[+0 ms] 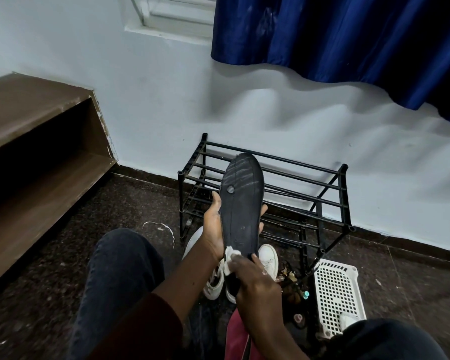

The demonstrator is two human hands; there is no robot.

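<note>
A black flip-flop (242,201) is held upright with its sole facing me, toe end up. My left hand (213,227) grips it from behind at mid-length, thumb on the left edge and fingertips showing at the right edge. My right hand (255,284) presses a small white cloth (230,258) against the heel end of the sole, fingers curled over the cloth. Pale scuff streaks mark the toe part of the sole.
A black metal shoe rack (322,183) stands against the white wall. White sneakers (269,258) lie on the dark floor below my hands. A white perforated basket (335,289) lies at the right. A brown wooden shelf (37,141) is at the left. My knees frame the bottom.
</note>
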